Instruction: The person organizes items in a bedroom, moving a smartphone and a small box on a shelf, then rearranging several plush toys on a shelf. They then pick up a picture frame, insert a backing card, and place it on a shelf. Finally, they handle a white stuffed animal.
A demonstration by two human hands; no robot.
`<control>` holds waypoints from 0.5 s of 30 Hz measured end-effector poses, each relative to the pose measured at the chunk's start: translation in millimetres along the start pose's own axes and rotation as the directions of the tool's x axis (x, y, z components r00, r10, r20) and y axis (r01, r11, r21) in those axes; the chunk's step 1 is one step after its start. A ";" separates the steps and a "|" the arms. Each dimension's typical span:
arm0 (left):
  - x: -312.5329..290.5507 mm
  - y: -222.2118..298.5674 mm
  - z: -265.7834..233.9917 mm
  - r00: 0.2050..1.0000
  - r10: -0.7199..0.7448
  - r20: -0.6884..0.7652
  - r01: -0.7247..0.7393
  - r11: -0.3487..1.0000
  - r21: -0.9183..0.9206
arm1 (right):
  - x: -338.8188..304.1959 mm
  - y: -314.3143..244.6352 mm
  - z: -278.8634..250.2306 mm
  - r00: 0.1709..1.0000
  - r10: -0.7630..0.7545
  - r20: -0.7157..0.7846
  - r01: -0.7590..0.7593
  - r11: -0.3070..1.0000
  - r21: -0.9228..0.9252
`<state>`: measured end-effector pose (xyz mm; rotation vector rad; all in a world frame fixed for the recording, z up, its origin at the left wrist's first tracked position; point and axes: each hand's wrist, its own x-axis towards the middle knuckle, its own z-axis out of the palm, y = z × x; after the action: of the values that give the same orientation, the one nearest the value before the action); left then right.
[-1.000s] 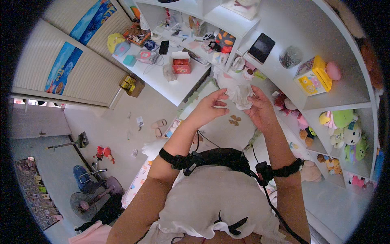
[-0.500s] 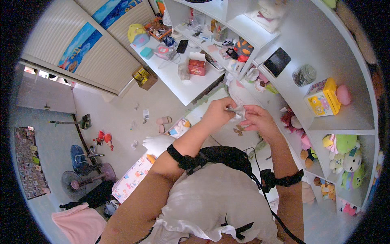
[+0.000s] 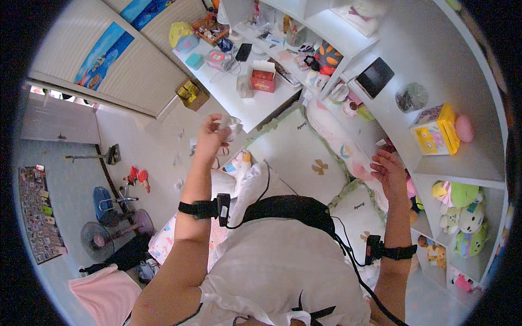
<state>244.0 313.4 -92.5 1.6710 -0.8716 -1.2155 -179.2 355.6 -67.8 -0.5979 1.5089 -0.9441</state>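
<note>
My left hand [image 3: 209, 140] is raised near the front corner of the white desk [image 3: 228, 103]. Its fingers are closed on a crumpled, whitish, see-through plastic wrapper [image 3: 232, 127]; whether anything is inside it I cannot tell. Out to the right, my right hand [image 3: 390, 171] holds nothing, and its fingers are apart. It hovers near the lower shelf edge, beside the pale pink patterned cushion [image 3: 342, 146]. Between and below both hands lies a cream mat with a green ruffled border [image 3: 283, 146] and brown bow prints.
On the desk are an open red box [image 3: 263, 79], a clear container [image 3: 244, 87] and a phone [image 3: 243, 52]. A cardboard box [image 3: 192, 94] stands on the floor. At right, shelves carry a tablet [image 3: 375, 77], a glass jar [image 3: 411, 97], a yellow toy box [image 3: 435, 130] and plush toys [image 3: 471, 217].
My hands were together over the mat, both at the crumpled wrapper. They have parted: the left carried the wrapper left toward the desk corner, while the right let go and moved right.
</note>
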 end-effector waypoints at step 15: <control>39.4 -97.5 -217.1 0.886 -0.442 -0.137 0.376 0.860 -0.346 | 74.6 -11.1 95.9 0.987 0.145 0.072 -0.133 0.979 -0.157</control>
<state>467.7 367.4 -164.8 1.7314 -0.1711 -1.3420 -100.1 267.7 -97.6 -0.6241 1.5359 -0.6937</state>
